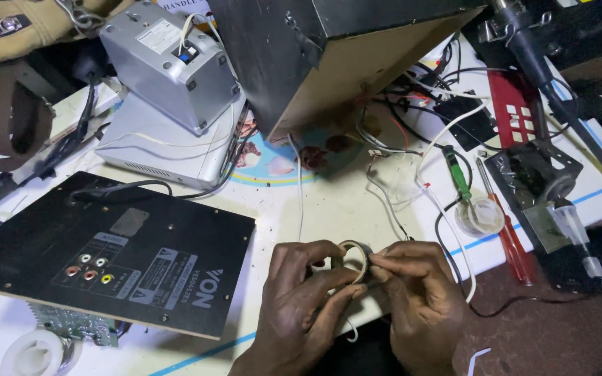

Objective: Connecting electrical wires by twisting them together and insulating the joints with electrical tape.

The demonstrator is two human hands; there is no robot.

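Observation:
My left hand grips a small roll of tape at the bottom centre of the head view. My right hand pinches the roll's edge with thumb and forefinger, right against the left hand. Both hands hover over the near edge of the white workbench. A thin white wire runs from the hands up towards the open black speaker box standing at the top centre.
A black back panel with coloured sockets lies at the left. Behind it sit a silver box on a flat silver player. At the right lie a green screwdriver, a red screwdriver, a solder spool and a soldering-iron stand. A white tape roll is at the bottom left.

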